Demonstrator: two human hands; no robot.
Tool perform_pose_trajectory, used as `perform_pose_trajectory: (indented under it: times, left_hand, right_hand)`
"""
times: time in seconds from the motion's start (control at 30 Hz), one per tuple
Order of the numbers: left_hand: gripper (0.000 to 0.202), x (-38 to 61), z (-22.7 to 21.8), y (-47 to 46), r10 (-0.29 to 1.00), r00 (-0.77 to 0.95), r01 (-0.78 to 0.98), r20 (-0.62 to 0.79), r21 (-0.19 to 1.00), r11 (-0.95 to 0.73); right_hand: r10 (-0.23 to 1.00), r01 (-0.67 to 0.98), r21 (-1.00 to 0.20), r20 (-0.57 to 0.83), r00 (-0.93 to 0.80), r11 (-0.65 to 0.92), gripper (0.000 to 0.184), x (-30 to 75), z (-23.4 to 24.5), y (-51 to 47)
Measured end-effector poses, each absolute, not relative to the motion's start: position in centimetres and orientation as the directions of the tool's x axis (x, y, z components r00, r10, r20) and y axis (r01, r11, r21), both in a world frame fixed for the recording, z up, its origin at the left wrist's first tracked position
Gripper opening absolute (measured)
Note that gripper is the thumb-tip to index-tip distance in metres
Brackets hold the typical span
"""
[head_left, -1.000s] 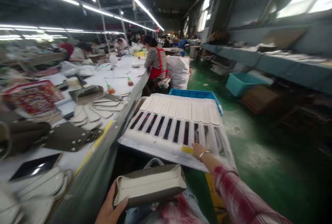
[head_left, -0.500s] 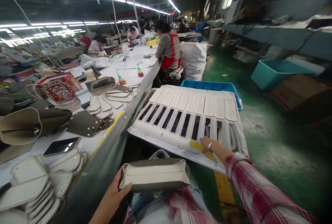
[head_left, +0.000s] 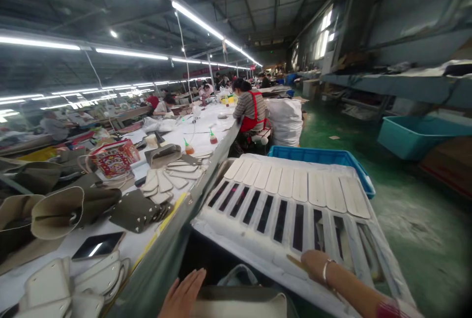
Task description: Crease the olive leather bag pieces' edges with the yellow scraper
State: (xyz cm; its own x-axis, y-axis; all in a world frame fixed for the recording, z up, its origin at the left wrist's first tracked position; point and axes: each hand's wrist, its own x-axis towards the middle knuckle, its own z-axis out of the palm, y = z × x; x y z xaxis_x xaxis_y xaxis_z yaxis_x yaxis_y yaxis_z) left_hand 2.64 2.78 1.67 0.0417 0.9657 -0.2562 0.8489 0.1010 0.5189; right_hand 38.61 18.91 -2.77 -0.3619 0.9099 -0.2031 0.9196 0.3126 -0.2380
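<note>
A: The largest thing by you is the long table [head_left: 223, 129] on your left. Why do pale panels [head_left: 47, 281] lie in piles along its near side?

B: Probably so you can reach them without leaving your place. Just beside the table's edge stands your white-covered slatted rack [head_left: 245, 237], in front of a blue bin [head_left: 313, 152].

A: And your pale strips [head_left: 285, 181]?

B: They lie in a row across the rack's far half, side by side, likely so none covers its neighbour.

A: Where is your grey-green pouch [head_left: 239, 292]?

B: Low in front of you, nearer than the rack, partly cut off from view. Your left hand [head_left: 184, 294] is at its left end, fingers straight and together, not wrapped around it; perhaps they just steady it. The thumb is hidden.

A: Your right hand [head_left: 316, 265]?

B: It is at the rack's near edge, fingers curled in over the smallest thing, a thin brownish-yellow stick [head_left: 294, 261]. I cannot tell whether you grip it or merely cover it.
</note>
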Motion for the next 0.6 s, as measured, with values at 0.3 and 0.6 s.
perform_pose_trajectory:
  times: [0.3,0.6]
  left_hand:
    - [0.060,11.9,7.8,7.9,0.871,0.400,-0.268,-0.285,0.873,0.408]
    - [0.023,13.6,5.1,8.8,0.818,0.396,-0.247,-0.417,0.809,0.533]
  right_hand:
    - [0.354,0.423,-0.080,0.697,-0.624,0.903,0.017,34.5,7.9,10.3]
    - [0.413,0.454,-0.074,0.561,-0.718,0.888,0.018,34.1,4.9,6.6]
